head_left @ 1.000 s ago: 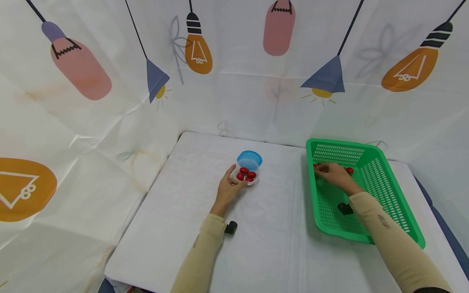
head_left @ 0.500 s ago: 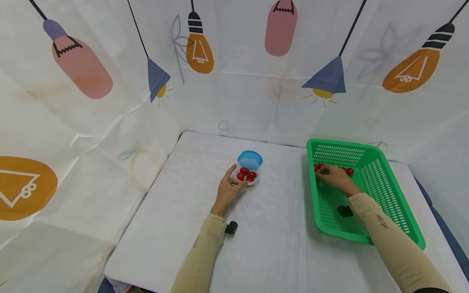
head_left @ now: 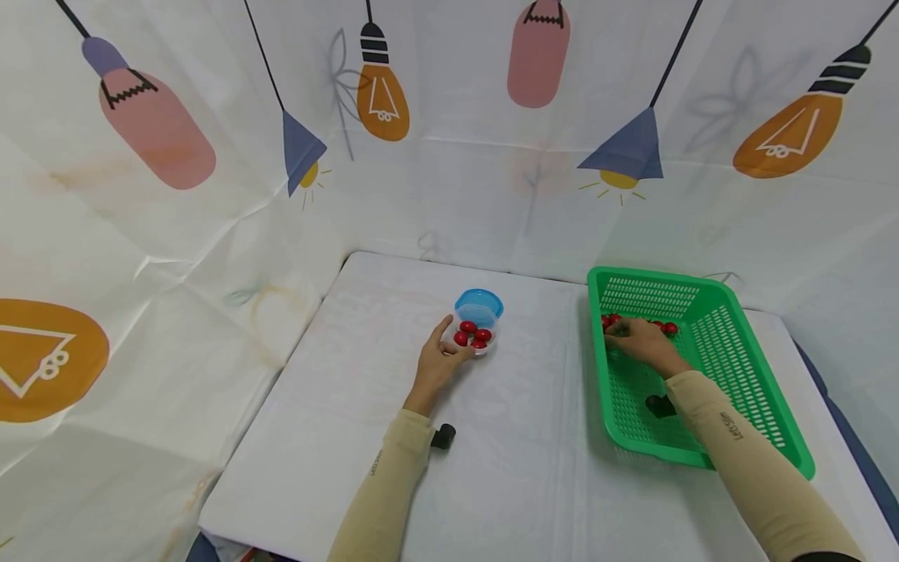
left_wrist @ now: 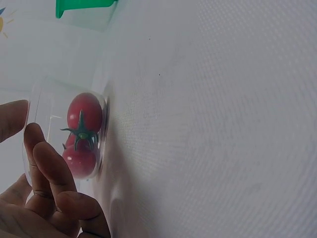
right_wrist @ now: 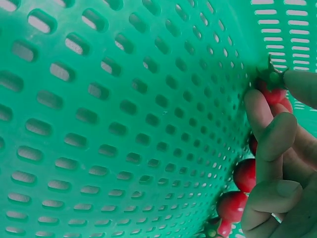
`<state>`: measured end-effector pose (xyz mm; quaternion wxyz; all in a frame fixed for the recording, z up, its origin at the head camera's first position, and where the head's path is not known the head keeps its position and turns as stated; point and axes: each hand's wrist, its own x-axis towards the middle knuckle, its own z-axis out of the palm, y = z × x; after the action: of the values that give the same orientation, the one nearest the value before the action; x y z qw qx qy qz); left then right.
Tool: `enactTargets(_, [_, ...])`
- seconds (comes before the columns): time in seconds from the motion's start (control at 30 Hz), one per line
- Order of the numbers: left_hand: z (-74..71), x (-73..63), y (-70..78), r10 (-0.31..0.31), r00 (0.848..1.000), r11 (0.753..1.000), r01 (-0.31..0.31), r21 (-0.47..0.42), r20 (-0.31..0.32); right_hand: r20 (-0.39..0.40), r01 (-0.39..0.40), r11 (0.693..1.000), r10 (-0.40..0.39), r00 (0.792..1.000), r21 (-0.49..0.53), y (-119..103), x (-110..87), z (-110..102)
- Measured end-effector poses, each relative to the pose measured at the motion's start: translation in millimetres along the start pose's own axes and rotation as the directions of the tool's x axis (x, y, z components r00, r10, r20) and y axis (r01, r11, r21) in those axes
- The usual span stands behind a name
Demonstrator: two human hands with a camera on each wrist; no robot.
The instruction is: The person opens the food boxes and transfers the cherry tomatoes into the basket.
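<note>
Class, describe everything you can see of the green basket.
The green basket looks plastic: rectangular, rounded corners, solid rim, slotted walls and floor. It stands upright on the white-covered table, at the person's right. Inside, cherry tomatoes lie towards its far end, where the right hand pinches one; whether it touches the basket is unclear.

Tomatoes lie in the tub and the basket to its right.

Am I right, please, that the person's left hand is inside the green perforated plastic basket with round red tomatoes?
Not quite: the head view shows the person's right hand inside the green perforated plastic basket with round red tomatoes.
</note>
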<state>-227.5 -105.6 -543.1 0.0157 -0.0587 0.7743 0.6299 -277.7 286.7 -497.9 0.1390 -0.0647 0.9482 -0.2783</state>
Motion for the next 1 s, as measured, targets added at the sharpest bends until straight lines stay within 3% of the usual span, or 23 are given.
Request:
enactTargets(0.4, [0.5, -0.1, 0.8, 0.020, 1.000, 1.000, -0.020, -0.002, 0.000, -0.065, 0.037, 0.999, -0.039, 0.997, -0.024, -6, -1.7, -5])
enactTargets(0.67, [0.6, 1.1, 0.0, 0.028, 1.000, 1.000, -0.028, -0.013, 0.006, -0.112, 0.022, 0.998, -0.016, 0.994, 0.059, -20, -12.2, -24])
enactTargets(1.0, [0.7, 0.1, 1.7, 0.006, 1.000, 1.000, -0.006, -0.005, -0.001, -0.311, 0.108, 0.991, -0.080, 0.947, 0.075, -47, -21.5, -42])
